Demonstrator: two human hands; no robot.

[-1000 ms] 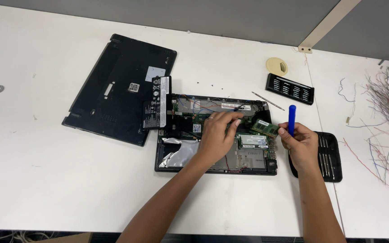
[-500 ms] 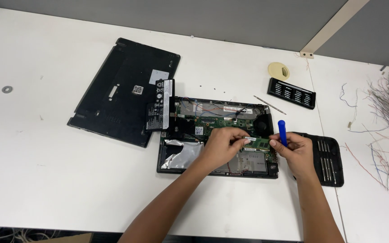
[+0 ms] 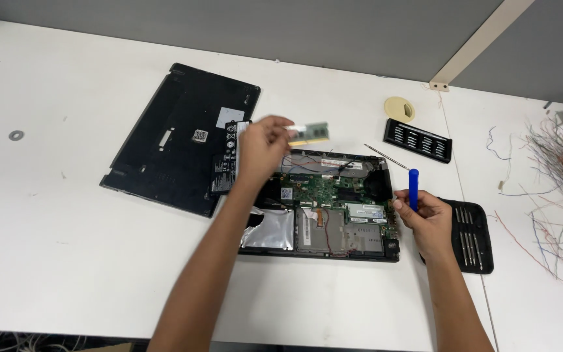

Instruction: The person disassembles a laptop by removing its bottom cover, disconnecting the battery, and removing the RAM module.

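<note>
Left hand has a green memory stick pinched in its fingertips, held up just above the opened laptop. Right hand is closed around a blue screwdriver, upright at the laptop's right edge.

Opened laptop lies mid-frame on the desk; its removed cover upper left, what seems a bit case upper right.

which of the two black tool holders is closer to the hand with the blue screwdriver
The open black tool case beside the right hand, holding long drivers; the bit rack lies farther back.
</note>
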